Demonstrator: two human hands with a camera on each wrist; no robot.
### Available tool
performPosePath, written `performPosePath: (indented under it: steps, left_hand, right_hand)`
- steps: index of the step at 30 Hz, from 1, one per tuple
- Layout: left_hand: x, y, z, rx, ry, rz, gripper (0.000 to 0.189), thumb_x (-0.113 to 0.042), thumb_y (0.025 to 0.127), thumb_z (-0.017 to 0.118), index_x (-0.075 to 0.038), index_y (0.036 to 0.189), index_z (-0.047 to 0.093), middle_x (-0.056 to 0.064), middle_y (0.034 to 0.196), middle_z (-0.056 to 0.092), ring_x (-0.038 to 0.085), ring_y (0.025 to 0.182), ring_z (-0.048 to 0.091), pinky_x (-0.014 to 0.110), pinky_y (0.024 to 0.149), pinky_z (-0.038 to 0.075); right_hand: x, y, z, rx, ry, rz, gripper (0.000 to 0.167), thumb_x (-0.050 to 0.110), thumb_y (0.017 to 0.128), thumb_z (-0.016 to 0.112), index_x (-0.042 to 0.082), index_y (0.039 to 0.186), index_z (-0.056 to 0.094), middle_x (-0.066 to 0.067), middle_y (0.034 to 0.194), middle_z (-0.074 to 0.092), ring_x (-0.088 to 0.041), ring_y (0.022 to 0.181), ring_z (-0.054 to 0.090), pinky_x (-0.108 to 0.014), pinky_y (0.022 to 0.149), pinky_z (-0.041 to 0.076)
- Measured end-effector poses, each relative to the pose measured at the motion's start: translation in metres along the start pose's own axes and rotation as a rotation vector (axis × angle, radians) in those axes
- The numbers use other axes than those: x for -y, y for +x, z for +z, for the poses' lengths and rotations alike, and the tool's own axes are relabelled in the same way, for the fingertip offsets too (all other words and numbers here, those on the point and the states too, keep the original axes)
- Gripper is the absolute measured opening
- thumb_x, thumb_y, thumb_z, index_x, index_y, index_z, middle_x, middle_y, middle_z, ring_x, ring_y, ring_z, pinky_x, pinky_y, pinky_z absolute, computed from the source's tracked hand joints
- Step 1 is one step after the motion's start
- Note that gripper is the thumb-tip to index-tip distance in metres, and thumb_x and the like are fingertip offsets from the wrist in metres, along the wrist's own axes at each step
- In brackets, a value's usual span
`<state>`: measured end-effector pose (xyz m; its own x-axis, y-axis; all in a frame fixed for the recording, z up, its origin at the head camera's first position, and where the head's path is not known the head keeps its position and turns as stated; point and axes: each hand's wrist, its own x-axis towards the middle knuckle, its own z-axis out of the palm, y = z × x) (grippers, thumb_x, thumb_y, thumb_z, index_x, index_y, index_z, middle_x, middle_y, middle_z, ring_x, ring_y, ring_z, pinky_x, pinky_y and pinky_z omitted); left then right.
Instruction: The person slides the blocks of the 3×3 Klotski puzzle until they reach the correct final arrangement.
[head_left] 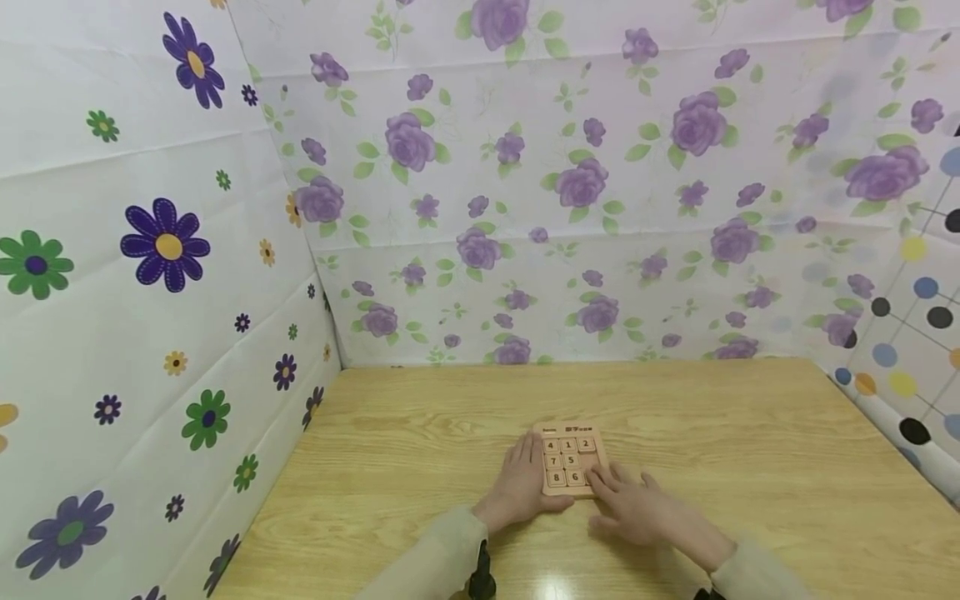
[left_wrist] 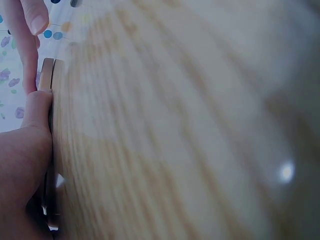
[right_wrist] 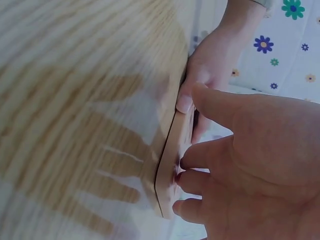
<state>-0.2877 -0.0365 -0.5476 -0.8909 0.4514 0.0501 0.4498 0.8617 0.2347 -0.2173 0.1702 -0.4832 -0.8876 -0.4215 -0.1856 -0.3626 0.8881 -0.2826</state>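
A wooden number slide puzzle lies flat on the table, its tiles reading 4, 1, 2 on top, 7, 5 in the middle and 8, 6 below. The middle row's right end shows a bare slot. My left hand holds the puzzle from the left, fingers along that side and thumb at the near edge; the thumb is also seen in the right wrist view. My right hand reaches over the lower right corner with extended fingers, fingertips on the tile there, whose number they hide. In the right wrist view, its fingers touch the puzzle's face.
The wood-grain table stretches out around the puzzle. Flowered cloth walls stand behind it and on the left, and a dotted cloth stands on the right.
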Motion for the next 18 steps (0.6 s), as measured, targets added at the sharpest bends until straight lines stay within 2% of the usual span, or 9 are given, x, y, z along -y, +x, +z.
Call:
performPosePath:
  steps: [12, 18]
  left_hand:
    - [0.002, 0.001, 0.002, 0.004, -0.016, 0.010, 0.120, -0.074, 0.077, 0.060, 0.007, 0.152, 0.012, 0.026, 0.159, 0.017, 0.035, 0.148, 0.019, 0.046, 0.120, 0.024]
    - [0.001, 0.000, 0.000, -0.007, -0.018, 0.013, 0.120, -0.074, 0.077, 0.060, 0.007, 0.151, 0.013, 0.025, 0.158, 0.018, 0.035, 0.148, 0.020, 0.047, 0.120, 0.024]
  right_hand:
    - [-0.003, 0.000, 0.000, 0.027, 0.023, -0.014, 0.076, 0.051, 0.094, 0.053, 0.005, 0.150, 0.032, -0.017, 0.157, 0.029, -0.045, 0.145, 0.022, -0.076, 0.107, 0.016]
    - [-0.009, 0.008, 0.003, 0.023, 0.025, -0.016, 0.076, 0.052, 0.094, 0.053, 0.007, 0.152, 0.029, -0.016, 0.158, 0.027, -0.044, 0.145, 0.022, -0.076, 0.107, 0.016]
